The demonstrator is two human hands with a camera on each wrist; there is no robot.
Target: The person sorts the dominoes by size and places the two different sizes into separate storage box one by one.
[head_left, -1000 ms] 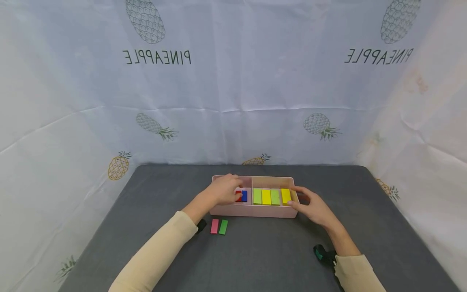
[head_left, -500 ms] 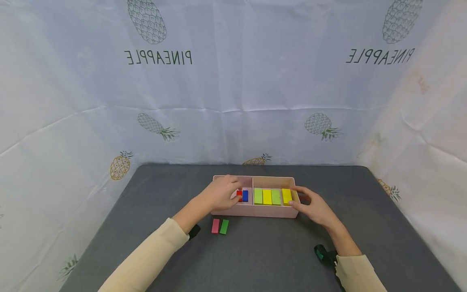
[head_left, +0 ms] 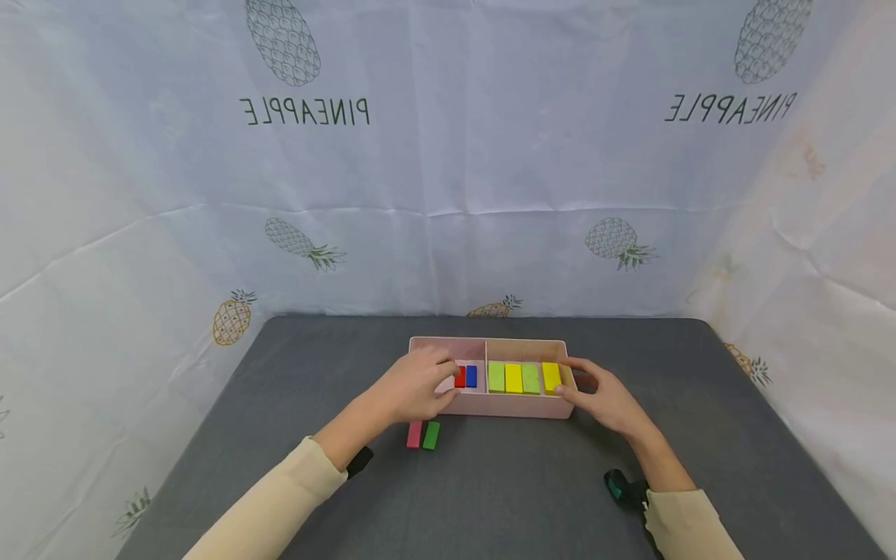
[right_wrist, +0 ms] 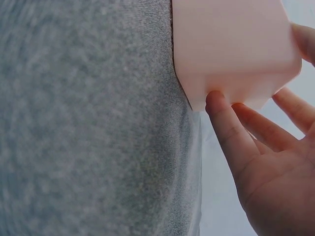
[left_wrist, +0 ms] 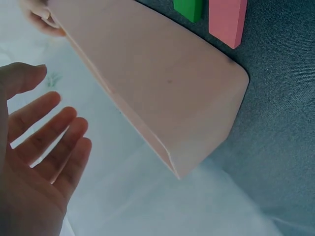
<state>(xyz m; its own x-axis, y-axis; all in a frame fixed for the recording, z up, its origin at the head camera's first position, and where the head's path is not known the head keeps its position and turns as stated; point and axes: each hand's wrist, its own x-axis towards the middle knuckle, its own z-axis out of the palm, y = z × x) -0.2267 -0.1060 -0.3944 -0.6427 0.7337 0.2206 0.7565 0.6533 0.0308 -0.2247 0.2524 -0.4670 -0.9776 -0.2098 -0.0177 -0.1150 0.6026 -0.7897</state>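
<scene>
Looking down from the head camera: a pink tray (head_left: 490,407) sits mid-bench, toward the far edge, split into two compartments. Left compartment holds a red block (head_left: 460,376) and a blue block (head_left: 471,376) side by side against the divider. Right compartment holds four blocks in a row: a light green block (head_left: 495,376), a yellow block (head_left: 514,378), a second light green block (head_left: 530,378), a second yellow block (head_left: 551,376). A pink block (head_left: 414,434) and a green block (head_left: 431,435) lie together on the bench just outside the tray's near left corner. Judgement: six blocks are in the tray, two are left outside. The left hand (head_left: 414,386) is over the tray's near left corner, fingers loosely curved, holding nothing visible; the two loose blocks lie just below it, apart from the fingers. The right hand (head_left: 605,398) rests against the tray's right end.

Left wrist camera: left hand (left_wrist: 37,162) open, fingers (left_wrist: 47,135) straight and slightly spread, palm empty, clear of the tray wall (left_wrist: 162,83). Green block (left_wrist: 189,7) and pink block (left_wrist: 227,19) beyond the tray.

Right wrist camera: right hand (right_wrist: 275,167) cradles the tray end (right_wrist: 231,54), thumb (right_wrist: 226,128) pressing the lower edge, other fingers spread past it.
</scene>
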